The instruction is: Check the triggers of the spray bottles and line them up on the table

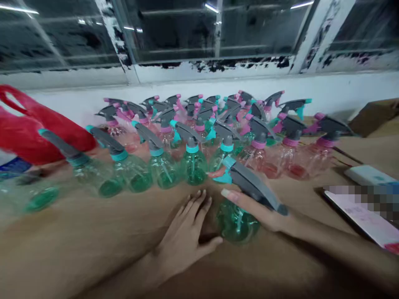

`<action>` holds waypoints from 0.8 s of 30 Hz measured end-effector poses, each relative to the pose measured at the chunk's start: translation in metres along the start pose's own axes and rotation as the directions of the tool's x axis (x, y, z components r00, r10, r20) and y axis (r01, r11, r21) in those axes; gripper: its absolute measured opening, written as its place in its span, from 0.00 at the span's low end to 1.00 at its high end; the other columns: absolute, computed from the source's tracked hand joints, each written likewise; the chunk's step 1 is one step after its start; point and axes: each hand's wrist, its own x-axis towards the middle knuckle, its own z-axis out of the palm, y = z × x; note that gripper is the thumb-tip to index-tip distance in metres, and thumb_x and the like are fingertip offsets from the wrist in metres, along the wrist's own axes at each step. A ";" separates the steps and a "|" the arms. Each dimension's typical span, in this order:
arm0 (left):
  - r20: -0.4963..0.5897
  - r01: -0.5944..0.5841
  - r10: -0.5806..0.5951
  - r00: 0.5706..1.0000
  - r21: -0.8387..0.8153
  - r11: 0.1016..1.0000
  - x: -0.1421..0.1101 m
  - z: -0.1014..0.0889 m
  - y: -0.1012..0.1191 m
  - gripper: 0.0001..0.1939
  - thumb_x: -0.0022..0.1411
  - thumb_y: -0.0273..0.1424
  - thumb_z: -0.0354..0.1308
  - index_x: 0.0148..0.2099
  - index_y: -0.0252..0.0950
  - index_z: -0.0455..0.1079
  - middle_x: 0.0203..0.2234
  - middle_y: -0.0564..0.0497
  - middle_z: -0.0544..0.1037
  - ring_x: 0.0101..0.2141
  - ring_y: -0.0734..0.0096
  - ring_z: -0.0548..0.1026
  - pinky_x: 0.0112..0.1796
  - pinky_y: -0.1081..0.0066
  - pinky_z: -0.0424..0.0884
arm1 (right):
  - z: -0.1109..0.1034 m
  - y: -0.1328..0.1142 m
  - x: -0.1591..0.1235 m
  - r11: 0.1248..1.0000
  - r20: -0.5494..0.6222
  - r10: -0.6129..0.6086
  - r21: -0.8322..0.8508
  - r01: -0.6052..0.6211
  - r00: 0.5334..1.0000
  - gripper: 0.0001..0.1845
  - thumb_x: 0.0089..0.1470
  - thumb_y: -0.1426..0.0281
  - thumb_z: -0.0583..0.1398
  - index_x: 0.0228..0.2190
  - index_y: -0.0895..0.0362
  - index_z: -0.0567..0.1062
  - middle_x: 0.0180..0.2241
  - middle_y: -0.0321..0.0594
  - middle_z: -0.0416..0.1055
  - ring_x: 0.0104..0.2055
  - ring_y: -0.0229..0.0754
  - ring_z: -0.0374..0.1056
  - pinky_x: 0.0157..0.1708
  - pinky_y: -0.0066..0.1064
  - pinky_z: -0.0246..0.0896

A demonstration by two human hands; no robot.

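Note:
A green see-through spray bottle (238,226) with a grey and turquoise trigger head stands on the wooden table (124,249), in front of the rows of bottles. My right hand (257,209) is wrapped round its neck, just below the sprayer head, with the thumb in front. To the left of this bottle my left hand (190,236) lies palm down, its fingers stretched out and holding nothing. Directly behind the hands stands another green spray bottle (195,168) in the front row. The lower part of the held bottle looks slightly blurred.
Several pink spray bottles (291,160) stand on the right, with more packed rows behind. A red plastic bag (46,128) sits at the left. At the right lie a phone (361,211), a white box-shaped item (370,175) and a brown carton (374,117). The windowed wall (174,77) bounds the back.

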 end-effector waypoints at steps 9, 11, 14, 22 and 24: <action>-0.008 -0.021 0.021 1.000 -0.023 1.000 -0.001 0.000 -0.002 0.36 0.62 0.51 0.51 0.64 0.33 0.55 0.61 0.39 0.58 0.59 0.48 0.56 0.55 0.51 0.56 | -0.004 0.001 -0.001 0.999 0.004 -0.025 -0.022 0.025 1.000 0.17 0.54 0.62 0.59 0.45 0.54 0.73 0.39 0.39 0.73 0.37 0.41 0.69 0.41 0.35 0.63; -0.001 -0.018 0.018 1.000 -0.026 0.999 0.000 -0.001 -0.002 0.36 0.62 0.52 0.51 0.63 0.33 0.55 0.60 0.39 0.59 0.59 0.47 0.56 0.55 0.50 0.57 | -0.003 0.001 0.000 0.999 -0.009 -0.036 -0.011 0.036 0.999 0.16 0.54 0.63 0.60 0.44 0.54 0.73 0.40 0.38 0.73 0.37 0.41 0.69 0.39 0.33 0.63; 0.012 -0.019 0.019 1.000 -0.028 0.999 0.001 -0.001 -0.002 0.37 0.62 0.52 0.52 0.64 0.32 0.55 0.61 0.38 0.59 0.59 0.47 0.56 0.55 0.50 0.57 | -0.003 0.000 0.000 0.999 -0.027 -0.051 -0.011 0.051 0.998 0.15 0.54 0.64 0.60 0.44 0.53 0.73 0.40 0.37 0.73 0.38 0.40 0.70 0.39 0.33 0.64; 0.009 -0.033 0.033 0.999 -0.034 0.999 0.001 -0.002 -0.002 0.36 0.63 0.51 0.51 0.64 0.32 0.55 0.61 0.39 0.58 0.59 0.48 0.56 0.55 0.50 0.55 | -0.004 -0.002 -0.001 0.999 -0.005 -0.020 -0.035 0.020 1.000 0.15 0.54 0.63 0.60 0.44 0.52 0.72 0.36 0.36 0.73 0.33 0.41 0.69 0.35 0.35 0.64; 0.001 -0.028 0.028 1.000 -0.036 0.999 0.001 -0.002 -0.003 0.36 0.63 0.51 0.51 0.64 0.33 0.55 0.61 0.39 0.58 0.59 0.48 0.56 0.55 0.50 0.55 | -0.004 -0.002 -0.001 1.000 -0.002 -0.019 -0.011 0.019 1.000 0.14 0.54 0.64 0.60 0.43 0.53 0.72 0.36 0.37 0.73 0.33 0.41 0.69 0.35 0.35 0.64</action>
